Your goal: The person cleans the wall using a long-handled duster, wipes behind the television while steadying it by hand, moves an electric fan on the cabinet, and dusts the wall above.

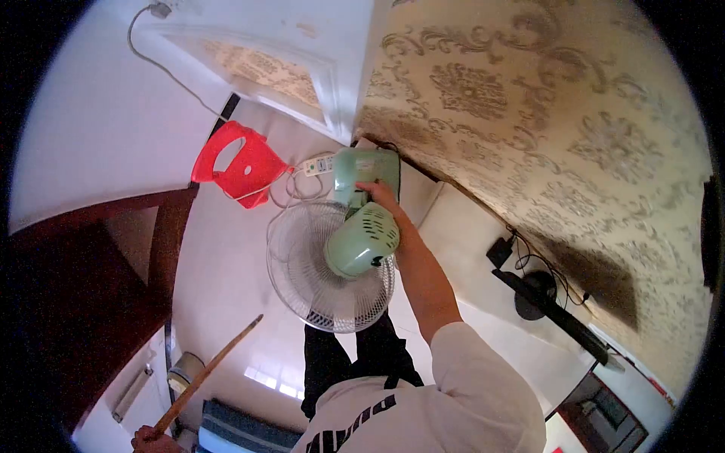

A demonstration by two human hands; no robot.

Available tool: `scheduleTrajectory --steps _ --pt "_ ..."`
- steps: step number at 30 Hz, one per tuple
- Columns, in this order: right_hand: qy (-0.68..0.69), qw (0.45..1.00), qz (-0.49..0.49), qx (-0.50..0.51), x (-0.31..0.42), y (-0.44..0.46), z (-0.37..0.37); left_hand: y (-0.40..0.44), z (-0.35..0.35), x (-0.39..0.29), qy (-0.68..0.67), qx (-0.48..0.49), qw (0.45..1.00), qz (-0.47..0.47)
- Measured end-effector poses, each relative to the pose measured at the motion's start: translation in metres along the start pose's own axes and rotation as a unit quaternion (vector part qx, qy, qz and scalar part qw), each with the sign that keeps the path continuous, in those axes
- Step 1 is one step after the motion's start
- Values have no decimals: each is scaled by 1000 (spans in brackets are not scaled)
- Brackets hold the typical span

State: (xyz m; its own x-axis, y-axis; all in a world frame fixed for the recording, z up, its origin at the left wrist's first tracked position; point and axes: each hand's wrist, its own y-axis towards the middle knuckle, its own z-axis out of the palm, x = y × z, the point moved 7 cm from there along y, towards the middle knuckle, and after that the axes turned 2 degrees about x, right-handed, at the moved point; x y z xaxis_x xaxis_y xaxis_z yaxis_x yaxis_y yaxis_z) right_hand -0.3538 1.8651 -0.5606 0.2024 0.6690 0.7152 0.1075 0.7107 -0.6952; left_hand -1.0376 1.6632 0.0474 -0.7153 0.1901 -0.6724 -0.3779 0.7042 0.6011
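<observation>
A pale green electric fan (362, 245) with a round wire grille (291, 257) is in front of my legs. Its boxy green base (366, 167) lies beyond the fan head. My right hand (380, 195) reaches past the motor housing and grips the fan near where the stem meets the base; part of the hand is hidden behind the housing. At the lower left edge, my left hand (155, 439) is closed round a wooden stick (215, 364), which slants up to the right, its tip apart from the fan.
A red plastic stool or chair (253, 170) and a white power strip (319, 165) with a looped cord are left of the fan base. A dark wooden piece of furniture (162, 249) borders the left. At right, a black monitor (555, 317) and cables (529, 257) are by the patterned wall.
</observation>
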Motion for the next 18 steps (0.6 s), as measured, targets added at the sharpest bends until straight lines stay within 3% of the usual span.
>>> scheduleTrajectory --steps 1,2,3,4,5,6,10,11,12,14,18 --pt "-6 1000 -15 -20 11 -8 3 3 -22 5 256 62 951 160" --pt "-13 1000 15 -2 16 -21 10 -4 -21 13 488 116 810 305" --pt "-19 999 44 14 25 -36 15 -5 -10 9 453 30 872 183" --pt "-17 999 40 6 40 -55 14 -6 18 -13 445 30 876 185" --pt "69 996 50 22 53 -79 19 1 21 -18 264 -19 964 15" --pt "156 985 57 38 56 -96 20 2 20 -3 65 -65 983 -158" --pt "204 977 63 11 64 -169 -10 22 -50 108 49 6 997 -57" --pt "216 974 67 -1 67 -191 -21 22 24 6 227 3 973 44" --pt "228 971 68 -15 71 -213 -32 26 19 16 221 5 974 46" --pt "251 964 72 -46 74 -256 -55 36 -6 78 -46 -27 992 -117" --pt "300 944 75 -113 83 -325 -97 37 -30 127 -107 -22 977 -185"
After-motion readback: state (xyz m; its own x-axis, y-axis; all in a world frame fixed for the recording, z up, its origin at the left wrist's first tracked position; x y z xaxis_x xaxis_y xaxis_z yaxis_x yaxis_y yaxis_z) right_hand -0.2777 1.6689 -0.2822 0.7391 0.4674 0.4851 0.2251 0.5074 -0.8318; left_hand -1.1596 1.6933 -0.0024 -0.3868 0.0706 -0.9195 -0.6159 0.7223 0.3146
